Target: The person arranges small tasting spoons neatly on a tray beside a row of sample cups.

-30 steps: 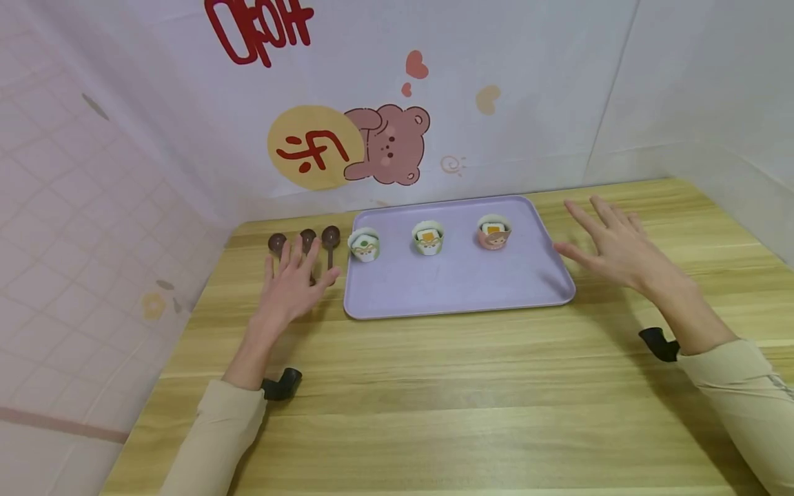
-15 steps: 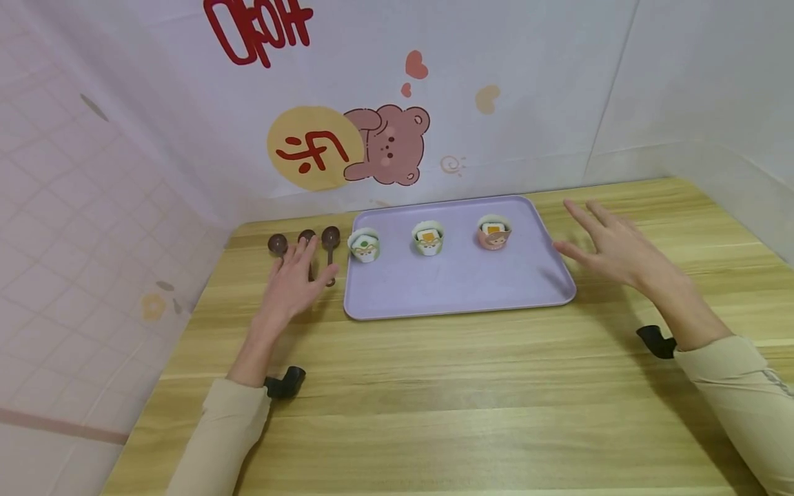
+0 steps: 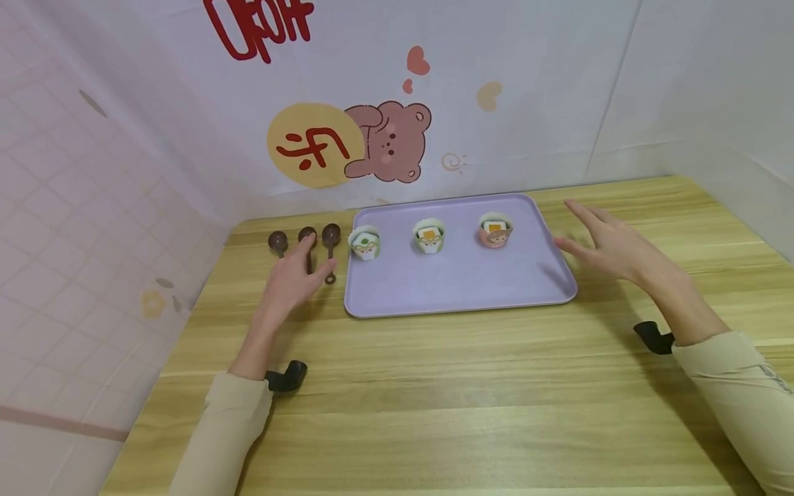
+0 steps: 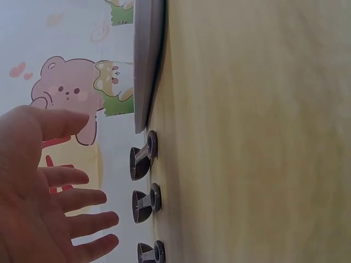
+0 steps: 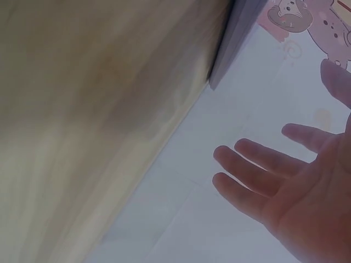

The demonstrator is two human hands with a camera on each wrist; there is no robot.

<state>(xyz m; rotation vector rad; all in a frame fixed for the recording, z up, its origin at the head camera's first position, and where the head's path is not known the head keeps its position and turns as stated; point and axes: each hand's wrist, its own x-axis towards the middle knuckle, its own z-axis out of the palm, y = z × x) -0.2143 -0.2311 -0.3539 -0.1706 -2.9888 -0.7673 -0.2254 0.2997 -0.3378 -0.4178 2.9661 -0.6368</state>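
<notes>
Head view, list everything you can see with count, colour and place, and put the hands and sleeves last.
Tray: one, lilac, on the table
Green-and-white cups: two, on the tray, left and middle
Pink cup: one, on the tray, right
Spoons: three, dark brown, left of the tray
Table: one, yellowish wood grain, underneath
Backdrop: one, whitish with a pink bear print, behind
Black wrist pieces: two, by the wrists
Sleeves: two, cream, on the forearms
Left hand: one, bare, above the spoons
Right hand: one, bare, by the tray's right edge

Behind the table [image 3: 434, 399] I can make out, remotely, a white backdrop [image 3: 540, 138] printed with a pink bear [image 3: 397, 141] and hearts [image 3: 418, 62].
</notes>
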